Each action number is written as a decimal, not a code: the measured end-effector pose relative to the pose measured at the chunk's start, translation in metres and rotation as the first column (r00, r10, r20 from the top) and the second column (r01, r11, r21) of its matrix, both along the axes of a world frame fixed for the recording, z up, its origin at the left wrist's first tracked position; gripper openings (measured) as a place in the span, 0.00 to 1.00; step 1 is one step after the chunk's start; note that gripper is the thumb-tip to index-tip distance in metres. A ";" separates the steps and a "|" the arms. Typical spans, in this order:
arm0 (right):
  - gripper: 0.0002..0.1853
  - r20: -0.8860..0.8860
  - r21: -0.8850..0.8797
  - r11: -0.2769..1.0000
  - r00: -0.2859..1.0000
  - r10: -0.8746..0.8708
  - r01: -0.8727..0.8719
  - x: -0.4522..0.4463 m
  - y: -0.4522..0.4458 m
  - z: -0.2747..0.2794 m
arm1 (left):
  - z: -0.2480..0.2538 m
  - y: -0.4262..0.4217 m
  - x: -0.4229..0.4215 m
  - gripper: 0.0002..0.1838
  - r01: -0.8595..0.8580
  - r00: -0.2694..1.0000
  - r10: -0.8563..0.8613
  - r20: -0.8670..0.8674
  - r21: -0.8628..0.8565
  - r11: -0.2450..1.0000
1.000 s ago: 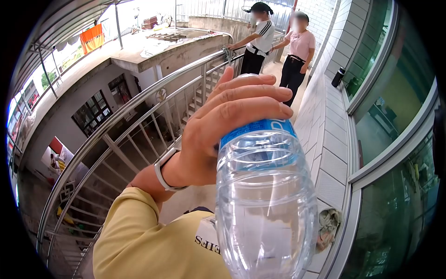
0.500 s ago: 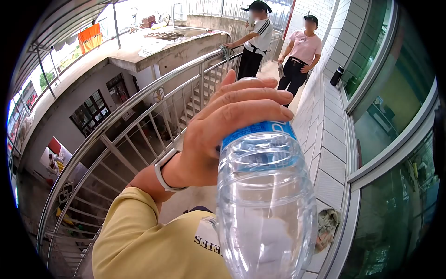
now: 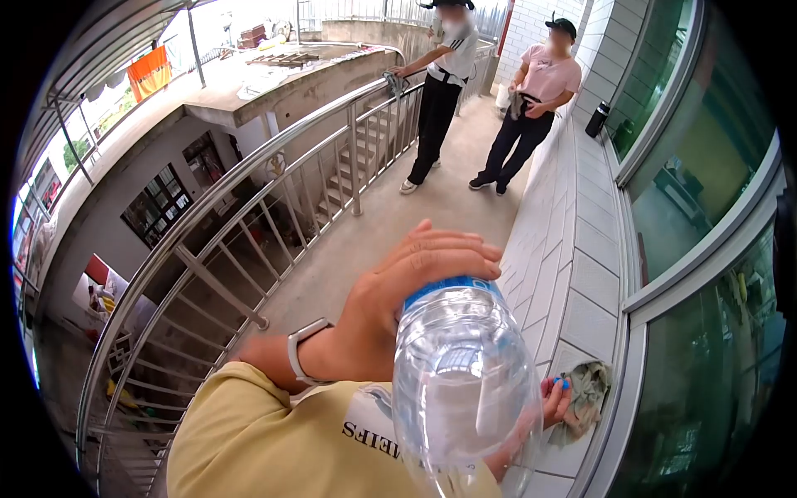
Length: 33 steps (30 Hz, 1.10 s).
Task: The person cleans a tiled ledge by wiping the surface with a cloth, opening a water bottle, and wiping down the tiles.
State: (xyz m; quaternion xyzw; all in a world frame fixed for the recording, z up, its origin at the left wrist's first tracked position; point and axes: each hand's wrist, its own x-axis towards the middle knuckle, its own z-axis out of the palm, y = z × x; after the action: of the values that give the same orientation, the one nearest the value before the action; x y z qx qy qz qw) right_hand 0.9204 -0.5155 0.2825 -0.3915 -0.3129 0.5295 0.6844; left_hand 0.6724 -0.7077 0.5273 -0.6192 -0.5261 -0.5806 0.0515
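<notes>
My left hand (image 3: 432,264), a pale band on its wrist, is wrapped round a clear plastic bottle (image 3: 465,365) with a blue label. The bottle is tilted with its base close to the camera; its neck is hidden. At the lower right, partly behind the bottle, my right hand (image 3: 554,404) has its fingers closed on a small blue bottle cap (image 3: 562,384). Right beside those fingers a crumpled grey-green cloth (image 3: 588,401) lies on the white tiled ledge (image 3: 588,319). Whether the hand touches the cloth, I cannot tell.
A metal railing (image 3: 241,178) runs along the left above a lower yard. Further down the walkway (image 3: 390,203) stand a person in white (image 3: 457,62) and a person in pink (image 3: 548,79), both with cloths. A black flask (image 3: 597,119) stands on the ledge by the windows (image 3: 706,158).
My left hand and the bottle have moved lower in view, and the bottle tilts differently. My right hand has come into view by the cloth. The person in pink has brought both hands together.
</notes>
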 end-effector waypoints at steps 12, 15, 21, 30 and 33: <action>0.16 -0.023 0.000 1.000 1.000 -0.011 0.011 -0.003 -0.002 0.003 | -0.043 0.002 0.023 0.32 0.244 0.919 -0.236 0.316 0.014 0.970; 0.16 0.000 -0.019 1.000 1.000 -0.016 0.016 -0.001 0.000 0.000 | -0.044 0.002 0.030 0.33 0.318 0.910 -0.291 0.295 -0.045 0.947; 0.16 -0.017 -0.056 0.998 1.000 -0.026 0.025 0.000 0.003 -0.009 | -0.053 0.006 0.035 0.34 0.333 0.902 -0.304 0.306 -0.044 0.942; 0.17 -0.009 -0.007 1.000 1.000 -0.002 0.001 0.000 0.002 -0.008 | -0.054 0.005 0.040 0.35 0.382 0.875 -0.330 0.354 -0.086 0.920; 0.17 0.012 -0.009 1.000 1.000 0.013 -0.012 0.002 0.003 -0.009 | -0.053 0.005 0.040 0.36 0.391 0.870 -0.339 0.358 -0.082 0.917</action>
State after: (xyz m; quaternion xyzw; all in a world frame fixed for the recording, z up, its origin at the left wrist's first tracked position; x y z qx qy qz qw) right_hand 0.9225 -0.5126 0.2737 -0.3957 -0.3169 0.5329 0.6775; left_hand 0.7126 -0.7022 0.4746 -0.6011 -0.4431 -0.6351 -0.1975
